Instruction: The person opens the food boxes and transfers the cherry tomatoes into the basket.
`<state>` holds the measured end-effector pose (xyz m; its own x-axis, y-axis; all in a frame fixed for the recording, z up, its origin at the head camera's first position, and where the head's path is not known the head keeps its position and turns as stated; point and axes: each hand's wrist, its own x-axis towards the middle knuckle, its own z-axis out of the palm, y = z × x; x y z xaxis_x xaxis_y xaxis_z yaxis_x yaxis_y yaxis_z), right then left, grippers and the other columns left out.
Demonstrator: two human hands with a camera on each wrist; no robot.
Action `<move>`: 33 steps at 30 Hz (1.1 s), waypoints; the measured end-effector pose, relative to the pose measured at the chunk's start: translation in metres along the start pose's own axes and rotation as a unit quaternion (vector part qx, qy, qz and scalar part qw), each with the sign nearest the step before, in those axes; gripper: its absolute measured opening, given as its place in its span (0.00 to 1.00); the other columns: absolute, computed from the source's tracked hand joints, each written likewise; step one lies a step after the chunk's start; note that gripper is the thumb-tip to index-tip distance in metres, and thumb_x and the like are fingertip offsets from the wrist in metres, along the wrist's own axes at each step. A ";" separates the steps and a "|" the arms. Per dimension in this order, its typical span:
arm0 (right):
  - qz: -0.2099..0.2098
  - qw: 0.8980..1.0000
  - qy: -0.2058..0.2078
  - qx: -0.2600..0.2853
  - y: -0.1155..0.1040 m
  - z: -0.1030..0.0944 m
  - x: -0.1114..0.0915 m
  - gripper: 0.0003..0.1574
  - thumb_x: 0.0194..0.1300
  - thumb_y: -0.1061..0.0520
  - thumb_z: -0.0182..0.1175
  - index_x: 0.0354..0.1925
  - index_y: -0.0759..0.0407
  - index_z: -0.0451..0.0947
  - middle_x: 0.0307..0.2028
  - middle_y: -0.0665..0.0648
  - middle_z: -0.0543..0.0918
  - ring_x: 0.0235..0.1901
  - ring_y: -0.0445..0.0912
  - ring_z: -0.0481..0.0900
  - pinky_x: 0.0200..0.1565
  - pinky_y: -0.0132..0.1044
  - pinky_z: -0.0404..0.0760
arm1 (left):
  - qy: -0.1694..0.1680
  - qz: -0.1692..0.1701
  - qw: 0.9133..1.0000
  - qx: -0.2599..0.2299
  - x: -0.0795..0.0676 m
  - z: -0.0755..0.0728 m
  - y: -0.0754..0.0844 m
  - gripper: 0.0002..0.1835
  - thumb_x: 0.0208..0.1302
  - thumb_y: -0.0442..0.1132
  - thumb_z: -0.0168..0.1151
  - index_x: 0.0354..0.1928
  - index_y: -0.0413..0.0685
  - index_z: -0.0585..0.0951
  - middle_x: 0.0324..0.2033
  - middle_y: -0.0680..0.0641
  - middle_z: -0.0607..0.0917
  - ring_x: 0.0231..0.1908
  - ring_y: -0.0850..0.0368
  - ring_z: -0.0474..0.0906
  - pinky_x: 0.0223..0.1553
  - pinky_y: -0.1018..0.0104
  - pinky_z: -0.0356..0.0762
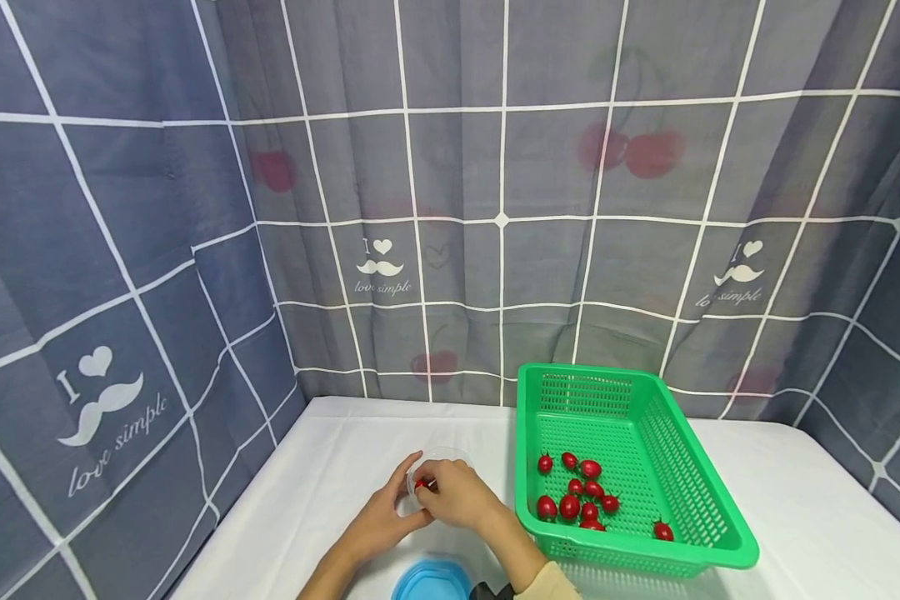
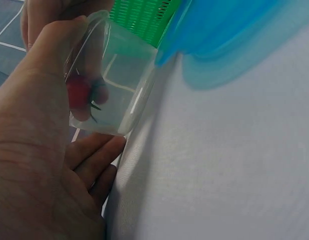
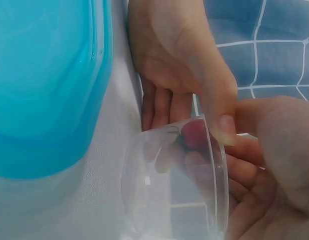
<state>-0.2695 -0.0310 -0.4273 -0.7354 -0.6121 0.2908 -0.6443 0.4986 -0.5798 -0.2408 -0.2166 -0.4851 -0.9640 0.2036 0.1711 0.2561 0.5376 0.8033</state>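
A clear plastic cup (image 1: 447,453) stands on the white table, tilted in the wrist views. My left hand (image 1: 385,518) holds it from the left, the thumb at its rim and the other fingers around its far side. My right hand (image 1: 461,497) reaches over the rim from the right. Its fingers pinch a red cherry tomato (image 3: 194,134) with a green stem inside the cup. Through the clear wall the same tomato (image 2: 78,91) shows in the left wrist view.
A green plastic basket (image 1: 645,547) on the right holds several cherry tomatoes (image 1: 569,507). Nearer me, just below the hands, sits a blue plastic container (image 1: 431,581). White cloth (image 1: 345,433) covers the table, and a grey checked curtain (image 1: 457,183) hangs behind and on both sides.
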 end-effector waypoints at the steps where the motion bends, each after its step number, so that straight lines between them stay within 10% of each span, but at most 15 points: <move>1: 0.001 1.000 0.002 0.002 0.000 0.000 0.000 0.07 0.65 0.60 0.64 0.42 0.56 0.87 0.34 0.46 0.88 0.31 0.32 0.80 0.33 0.28 0.78 | 0.000 0.001 1.000 0.000 0.000 0.000 0.000 0.49 0.66 0.56 0.70 0.82 0.58 0.54 0.68 0.29 0.74 0.70 0.28 0.68 0.62 0.19 0.61; 33: -0.028 0.993 0.105 -0.049 -0.020 -0.037 -0.006 0.04 0.66 0.55 0.68 0.40 0.52 0.87 0.35 0.47 0.89 0.36 0.41 0.86 0.41 0.34 0.85 | 0.019 -0.021 1.000 0.002 0.001 0.001 0.004 0.49 0.64 0.57 0.71 0.81 0.60 0.56 0.68 0.36 0.77 0.68 0.35 0.73 0.62 0.25 0.66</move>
<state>-0.2598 -0.0148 -0.3894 -0.7191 -0.5036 0.4788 -0.6948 0.5314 -0.4847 -0.2402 -0.2133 -0.4826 -0.9760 0.1486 0.1591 0.2153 0.5484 0.8080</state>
